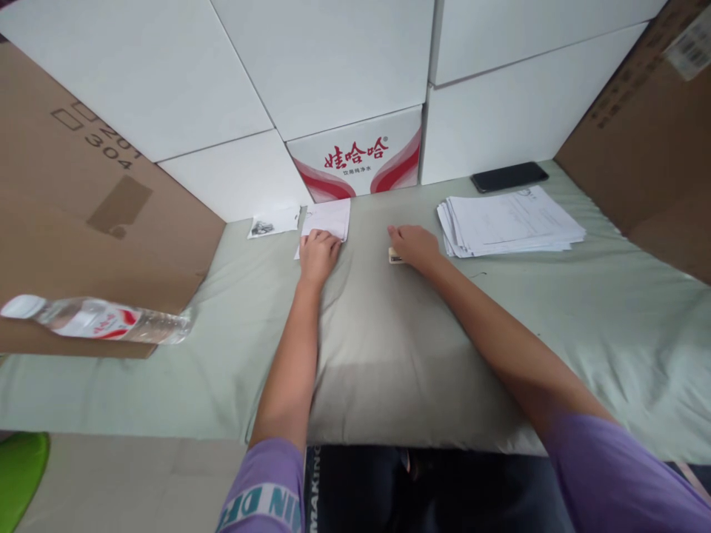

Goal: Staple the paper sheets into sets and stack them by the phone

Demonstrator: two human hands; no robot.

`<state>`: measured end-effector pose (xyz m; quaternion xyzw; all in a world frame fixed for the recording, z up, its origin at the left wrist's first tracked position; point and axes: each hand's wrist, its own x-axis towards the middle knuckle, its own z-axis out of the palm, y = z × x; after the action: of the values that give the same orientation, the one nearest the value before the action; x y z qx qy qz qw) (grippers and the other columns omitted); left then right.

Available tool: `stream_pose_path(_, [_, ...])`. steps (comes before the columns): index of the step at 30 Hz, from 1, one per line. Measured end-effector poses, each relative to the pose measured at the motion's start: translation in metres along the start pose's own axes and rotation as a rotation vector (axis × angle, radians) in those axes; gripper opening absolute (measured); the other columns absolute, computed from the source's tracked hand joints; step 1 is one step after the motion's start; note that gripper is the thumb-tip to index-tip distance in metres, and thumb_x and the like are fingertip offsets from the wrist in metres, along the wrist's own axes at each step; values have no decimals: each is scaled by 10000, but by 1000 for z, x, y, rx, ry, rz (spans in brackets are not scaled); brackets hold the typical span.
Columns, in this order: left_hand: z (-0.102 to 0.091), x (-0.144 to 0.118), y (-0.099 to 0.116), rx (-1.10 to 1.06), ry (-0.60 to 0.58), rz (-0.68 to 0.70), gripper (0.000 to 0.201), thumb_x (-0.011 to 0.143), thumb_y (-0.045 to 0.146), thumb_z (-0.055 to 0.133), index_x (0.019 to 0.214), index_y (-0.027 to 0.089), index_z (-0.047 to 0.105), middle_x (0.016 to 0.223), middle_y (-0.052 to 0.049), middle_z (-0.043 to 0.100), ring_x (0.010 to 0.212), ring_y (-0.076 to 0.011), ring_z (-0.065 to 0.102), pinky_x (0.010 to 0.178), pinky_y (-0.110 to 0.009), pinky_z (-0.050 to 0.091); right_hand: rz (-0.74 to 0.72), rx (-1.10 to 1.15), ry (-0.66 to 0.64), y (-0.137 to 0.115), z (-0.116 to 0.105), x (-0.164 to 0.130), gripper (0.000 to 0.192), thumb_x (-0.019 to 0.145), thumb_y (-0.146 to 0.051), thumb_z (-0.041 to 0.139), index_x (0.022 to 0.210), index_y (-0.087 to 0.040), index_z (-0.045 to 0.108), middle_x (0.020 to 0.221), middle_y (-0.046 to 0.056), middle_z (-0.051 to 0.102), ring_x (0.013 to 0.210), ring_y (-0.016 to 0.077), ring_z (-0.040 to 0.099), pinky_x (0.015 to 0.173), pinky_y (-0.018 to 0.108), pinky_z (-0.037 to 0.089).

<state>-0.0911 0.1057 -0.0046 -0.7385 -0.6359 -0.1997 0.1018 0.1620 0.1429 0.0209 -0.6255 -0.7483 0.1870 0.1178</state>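
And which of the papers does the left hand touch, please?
The middle paper, between the paper with a dark picture and the thick stack; the left hand rests on it alone.

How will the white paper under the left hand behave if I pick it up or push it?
The white paper looks thin, so it will probably bend if lifted by one edge. Lying flat, it seems unlikely to roll or tip. The left hand rests on it, so a push might buckle it rather than slide it across the cloth.
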Motion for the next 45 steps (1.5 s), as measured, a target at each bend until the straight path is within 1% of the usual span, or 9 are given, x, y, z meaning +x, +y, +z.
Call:
stream_pose_path(9, [-2,1,-2,-121,107,-110,168,947,343,631,864,238,731,1015,-85,761,1078,-293,614,955,-435,343,-5,21,4,1,0,0,685,1056,-534,203,1079,-132,757,1144,204,729,1057,321,684,873,385,481])
stream_pose_path(18, [-16,7,-13,-268,206,-176,165,953,337,581,911,233,703,910,-79,764,887,-256,691,904,-376,403,-31,39,3,2,-1,0,627,1046,-517,232,967,-148,732,1085,205,730,992,321,685,832,401,477])
stream_pose_path(24, [-78,10,-14,-376,291,-73,89,947,318,587,960,241,628,853,-37,713,823,-198,670,799,-303,474,-248,77,145,5,-5,9,372,954,-407,521,1173,-149,673,1212,186,702,1182,349,617,1072,546,375])
stream_pose_path(28, [-134,-1,-5,-561,504,-34,159,940,380,642,1007,242,600,829,-2,645,750,-147,637,707,-251,484,-422,439,172,4,-15,11,721,821,-475,719,1443,-157,540,1490,198,542,1377,357,497,1144,545,367])
stream_pose_path(31, [-152,-10,5,-703,601,-38,267,902,417,709,1075,252,593,740,28,573,645,-116,588,640,-230,475,-502,818,-43,-2,-21,5,811,764,-548,774,1466,-211,547,1423,148,615,1300,326,580,1104,514,450])
stream_pose_path(34, [-145,-17,15,-757,612,-76,330,856,432,757,1073,229,614,756,22,599,665,-111,608,655,-227,498,-539,1075,-236,-9,-23,-3,830,762,-571,785,1485,-242,545,1264,103,703,1135,283,673,1020,483,533])
stream_pose_path(39, [-109,-38,26,-754,698,-203,270,860,433,722,941,189,640,890,-23,674,831,-136,674,761,-245,536,-486,1131,-255,-10,-25,-15,872,707,-527,857,1481,-259,557,1412,85,620,1247,281,614,1070,447,511])
stream_pose_path(43, [-83,-51,20,-808,769,-313,287,871,450,704,940,185,617,903,-22,661,874,-141,668,830,-264,535,-446,1231,-551,-8,-26,-22,786,725,-586,820,1384,-204,628,1310,120,689,1144,295,675,974,445,571])
stream_pose_path(45, [-73,-53,15,-815,776,-364,316,886,487,685,952,190,598,924,-25,647,916,-151,660,863,-273,528,-435,1289,-594,-8,-23,-25,772,699,-567,842,1343,-192,639,1249,129,716,1107,292,693,945,433,585])
